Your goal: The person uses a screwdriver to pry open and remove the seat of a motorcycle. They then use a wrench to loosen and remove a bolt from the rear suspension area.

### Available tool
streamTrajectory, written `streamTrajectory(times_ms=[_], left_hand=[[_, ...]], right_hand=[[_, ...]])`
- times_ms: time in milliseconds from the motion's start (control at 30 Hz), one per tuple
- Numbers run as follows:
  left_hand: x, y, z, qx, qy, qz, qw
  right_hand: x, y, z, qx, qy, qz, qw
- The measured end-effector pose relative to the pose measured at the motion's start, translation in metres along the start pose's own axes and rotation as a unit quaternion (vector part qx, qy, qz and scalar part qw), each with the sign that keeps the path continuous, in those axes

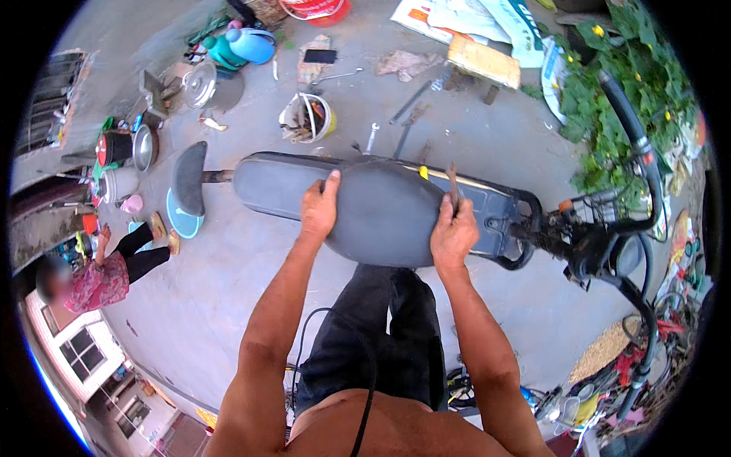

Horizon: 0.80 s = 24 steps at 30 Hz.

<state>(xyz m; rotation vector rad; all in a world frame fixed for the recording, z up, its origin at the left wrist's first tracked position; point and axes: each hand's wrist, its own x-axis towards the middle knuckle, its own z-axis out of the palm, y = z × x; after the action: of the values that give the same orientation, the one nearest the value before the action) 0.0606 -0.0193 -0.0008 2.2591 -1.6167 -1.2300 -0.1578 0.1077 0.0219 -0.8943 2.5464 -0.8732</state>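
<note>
A scooter with black handlebars (632, 122) lies across the view, with a long dark seat (270, 180) at its rear and a small padded backrest (188, 179) at the left end. A broad grey cushion (381, 213) sits crosswise over its middle. My left hand (320, 206) grips the cushion's left edge, thumb on top. My right hand (454, 232) is at the cushion's right edge, fingers closed round a slim rusty tool (453, 179), possibly pliers, that points upward over the footboard (495, 225). A small yellow object (423, 173) shows just beyond the cushion.
Beyond the scooter lie a white bucket of tools (308, 122), wrenches (372, 137), a phone (320, 55), a block (483, 61) and sacks (472, 19). A person (106, 274) is at the left near basins (184, 217). Plants (586, 145) and clutter (647, 350) line the right side.
</note>
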Motion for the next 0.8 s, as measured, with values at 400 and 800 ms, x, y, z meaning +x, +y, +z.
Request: streamTrajectory(times_ms=[400, 800], left_hand=[[-0.015, 0.014, 0.009, -0.018, 0.07, 0.038, 0.997], [-0.018, 0.002, 0.01, -0.032, 0.067, 0.036, 0.997]], right_hand=[[0.003, 0.009, -0.004, 0.035, 0.013, 0.013, 0.999], [-0.008, 0.01, -0.001, 0.054, 0.054, 0.029, 0.997]])
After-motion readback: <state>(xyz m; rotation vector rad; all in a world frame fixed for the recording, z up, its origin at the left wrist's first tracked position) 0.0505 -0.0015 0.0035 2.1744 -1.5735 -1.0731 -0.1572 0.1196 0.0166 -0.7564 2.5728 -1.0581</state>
